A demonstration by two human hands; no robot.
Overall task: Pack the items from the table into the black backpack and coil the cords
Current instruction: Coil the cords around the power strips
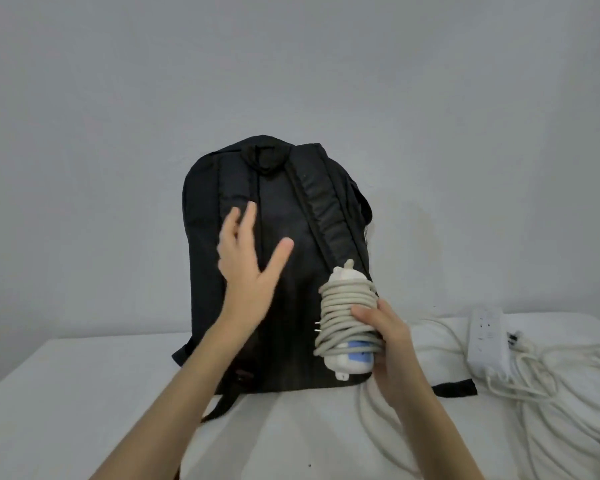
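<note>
Two hands worked in the head view. The left hand [253, 271] was spread open, fingers straight, in front of the backpack [291, 209], which stood upright on the desk [66, 393] with its straps facing the camera. The right hand [392, 344] gripped a power strip [347, 323] wound in its cord. More cords [541, 382] and another strip [487, 337] lay at the right.

Backpack [291, 306] centre — power strip [487, 337] right

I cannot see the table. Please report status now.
Left hand open at backpack. Right hand holds coiled cord. Backpack's strap side faces us. Loose cords wait.
</note>
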